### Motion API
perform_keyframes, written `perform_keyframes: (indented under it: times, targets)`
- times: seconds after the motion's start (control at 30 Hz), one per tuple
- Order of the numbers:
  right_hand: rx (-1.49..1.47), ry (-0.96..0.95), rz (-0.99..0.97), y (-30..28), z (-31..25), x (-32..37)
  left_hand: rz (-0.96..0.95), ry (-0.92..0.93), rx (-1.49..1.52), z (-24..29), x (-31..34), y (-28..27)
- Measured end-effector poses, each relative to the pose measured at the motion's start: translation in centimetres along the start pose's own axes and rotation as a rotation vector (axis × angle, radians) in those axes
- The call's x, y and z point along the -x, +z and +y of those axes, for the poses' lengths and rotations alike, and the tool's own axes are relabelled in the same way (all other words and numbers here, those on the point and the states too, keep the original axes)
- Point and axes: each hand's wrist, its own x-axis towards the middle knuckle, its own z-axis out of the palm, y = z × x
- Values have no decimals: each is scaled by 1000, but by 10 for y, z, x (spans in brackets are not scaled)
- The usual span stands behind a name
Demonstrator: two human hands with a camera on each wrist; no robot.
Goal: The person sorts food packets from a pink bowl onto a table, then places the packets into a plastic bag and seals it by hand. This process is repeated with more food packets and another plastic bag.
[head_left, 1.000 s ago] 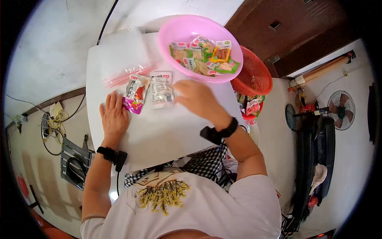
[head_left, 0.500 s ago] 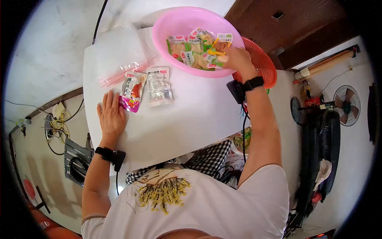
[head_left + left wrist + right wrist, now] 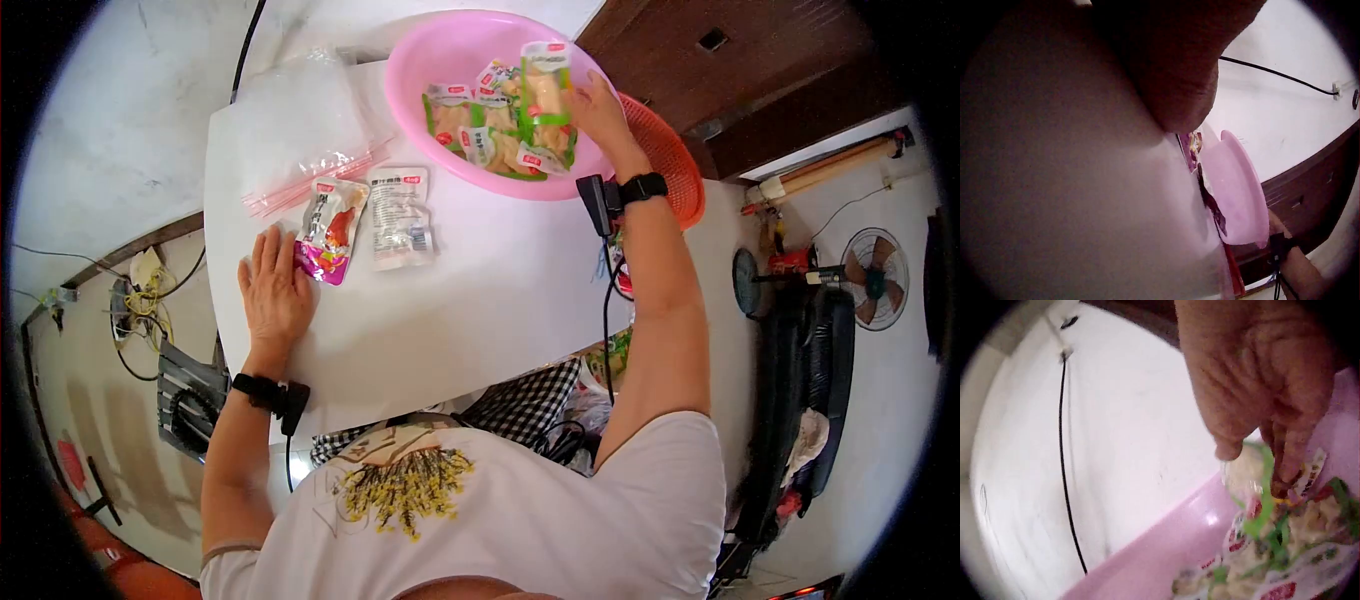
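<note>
Over the pink basin (image 3: 420, 135) my right hand (image 3: 603, 115) pinches a green-edged snack packet (image 3: 545, 85), lifted above the others. The right wrist view shows thumb and fingers bent at this packet (image 3: 1247, 475). Under it lie several more green-and-white snack packets (image 3: 495, 148). My left hand (image 3: 275, 305) rests flat on the white table (image 3: 420, 330), fingers extended. Close by its fingertips is a silver-and-purple snack pouch (image 3: 332, 230). Right of that pouch, a white pouch (image 3: 400, 215) lies with its printed text facing up.
Clear zip bags (image 3: 300, 140) with red seals lie stacked at the table's back left. A red plastic basket (image 3: 660, 160) stands beyond the basin on the right. A checkered cloth (image 3: 525, 400) is at the table's front edge.
My right hand moved from beside the white pouch to the basin and now has a green-edged packet raised there. The left hand stays flat on the table.
</note>
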Motion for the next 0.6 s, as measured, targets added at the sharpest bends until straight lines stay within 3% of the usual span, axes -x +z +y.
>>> perform_keyframes:
  times: [0.07,0.13,0.3,0.4,0.5,0.6]
  targets:
    - [33,-34,67,3,5,0,0,-5,6,1,0,0]
    - [115,-46,-61,-7,-12,11,-12,-9,0,1,0,-2]
    - [535,51,-813,-39,-66,31,-2,-8,7,0,1,-1]
    - [696,-29,-1007,-35,-97,44,4,0,17,1,2,-3]
    - [477,-106,-1199,-15,-79,40,5,-5,19,0,1,-2]
    - [253,-391,-532,-7,-65,40,-2,-14,31,2,2,-5]
